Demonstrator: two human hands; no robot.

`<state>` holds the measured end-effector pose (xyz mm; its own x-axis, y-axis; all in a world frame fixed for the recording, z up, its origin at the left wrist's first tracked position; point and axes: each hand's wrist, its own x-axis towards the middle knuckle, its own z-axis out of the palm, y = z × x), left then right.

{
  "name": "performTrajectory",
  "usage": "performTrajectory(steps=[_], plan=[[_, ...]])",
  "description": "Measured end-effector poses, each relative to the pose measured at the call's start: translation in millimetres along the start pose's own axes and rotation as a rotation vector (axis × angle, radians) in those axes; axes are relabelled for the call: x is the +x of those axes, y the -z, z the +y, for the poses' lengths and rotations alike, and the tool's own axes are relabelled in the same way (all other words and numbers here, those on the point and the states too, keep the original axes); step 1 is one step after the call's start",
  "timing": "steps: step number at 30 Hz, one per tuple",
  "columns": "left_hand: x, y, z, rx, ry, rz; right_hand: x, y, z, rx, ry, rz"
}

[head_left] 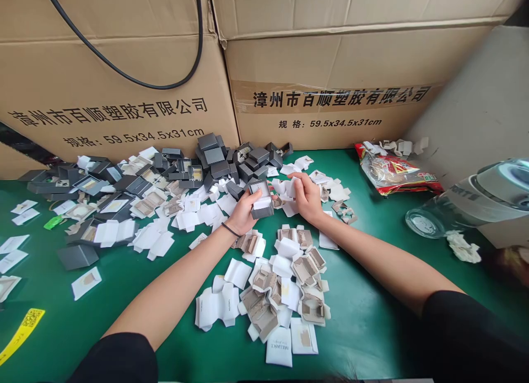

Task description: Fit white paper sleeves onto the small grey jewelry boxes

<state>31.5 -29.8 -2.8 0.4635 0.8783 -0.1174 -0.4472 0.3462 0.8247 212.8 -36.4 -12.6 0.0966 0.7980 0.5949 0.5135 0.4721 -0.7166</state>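
Note:
My left hand [243, 212] is closed around a small dark grey box [263, 208], whose pale inside faces up. Just to its right, my right hand [306, 198] pinches a white folded paper insert [290, 189] between thumb and fingers. Beyond both hands lies a heap of dark grey boxes [215, 157], some with pale inserts inside. White paper pieces [198, 215] are strewn to the left of my left hand. Nearer to me, between my forearms, is a loose pile of grey-brown and white folded card inserts [262, 311].
Two large cardboard cartons [330, 63] stand along the back, a black cable [157, 87] hanging before the left one. At right are a red snack packet [392, 171], a clear bottle [454, 206] on its side and a crumpled tissue [463, 247]. A yellow strip [22, 333] lies front left.

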Motion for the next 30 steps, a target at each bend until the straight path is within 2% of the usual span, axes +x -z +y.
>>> performTrajectory(steps=[4, 7, 11, 17, 25, 30], plan=[[1, 2.0, -1, -0.009, 0.034, -0.057, -2, 1, -1, 0.04, -0.026, -0.043], [0, 1.5, 0, -0.023, 0.059, -0.113, -1, 1, -2, 0.009, -0.07, -0.028], [-1, -0.8, 1, -0.016, 0.062, -0.118, 3, -1, 3, -0.022, -0.134, 0.019], [-2, 0.3, 0, -0.013, 0.063, -0.133, 8, -4, 11, 0.07, -0.233, 0.066], [0, -0.4, -2, 0.037, 0.101, -0.076, 5, -3, 5, 0.097, -0.209, -0.124], [-1, 0.1, -4, 0.1, 0.105, -0.068, 4, -2, 7, 0.18, -0.245, -0.335]])
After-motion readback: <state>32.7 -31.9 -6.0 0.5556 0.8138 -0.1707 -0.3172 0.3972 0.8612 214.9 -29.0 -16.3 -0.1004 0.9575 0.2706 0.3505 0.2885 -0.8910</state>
